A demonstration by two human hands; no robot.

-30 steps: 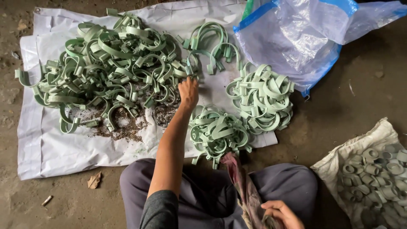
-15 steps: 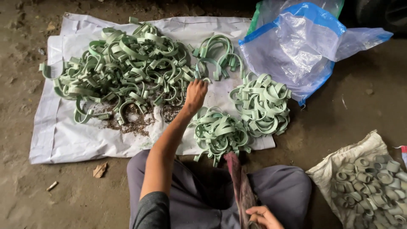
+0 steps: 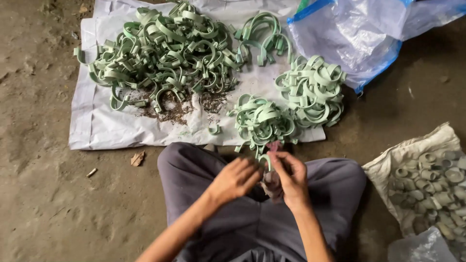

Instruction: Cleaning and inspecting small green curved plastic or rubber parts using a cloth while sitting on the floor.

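This looks like an informal floor-level workshop or small-scale sorting spot for plastic parts, not a home room or office. The ground is a bare, dusty concrete floor [image 3: 43, 194] with grit and small litter on it. A white woven sheet [image 3: 92, 126] is spread straight on that floor and carries a large loose heap of pale green plastic clamps [image 3: 160, 48], with smaller gathered bundles [image 3: 310, 90] beside it and dark debris under the heap. A clear plastic bag with blue edging [image 3: 359, 39] lies at the sheet's far corner, and an open sack of grey-green rings [image 3: 427, 184] sits to the side. The person sits cross-legged on the floor.
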